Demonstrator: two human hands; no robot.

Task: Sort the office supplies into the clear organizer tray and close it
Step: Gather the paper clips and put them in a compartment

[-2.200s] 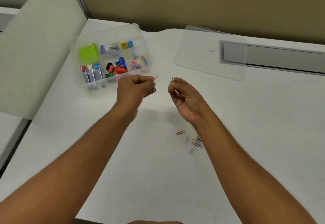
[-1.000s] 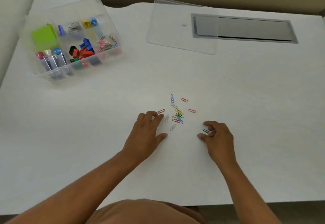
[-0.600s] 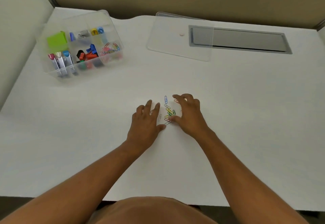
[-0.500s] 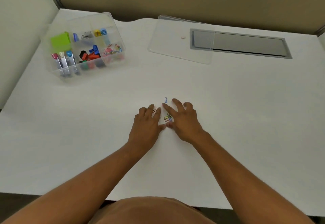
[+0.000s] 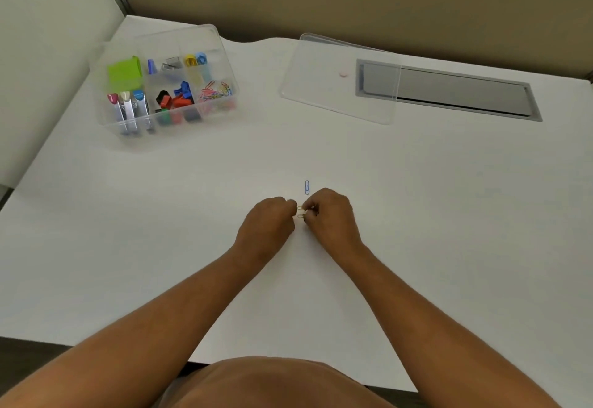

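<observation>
White desk (image 5: 417,215), centre: left hand (image 5: 268,225) and right hand (image 5: 330,218) curled knuckle to knuckle, fingertips pinched together on a small bunch of paper clips (image 5: 301,212) showing in the gap between them. One blue paper clip (image 5: 307,187) lies loose just beyond the right hand's fingers, untouched. Clear organizer tray (image 5: 221,55), open, far left, part-filled; its lid (image 5: 337,99) lies flat, well apart to the right.

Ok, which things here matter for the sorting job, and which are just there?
Job: clear compartmented organizer tray; flat clear plastic lid; lone blue paperclip; gathered paperclips between left hand and right hand.
Not: grey desk cable hatch.
</observation>
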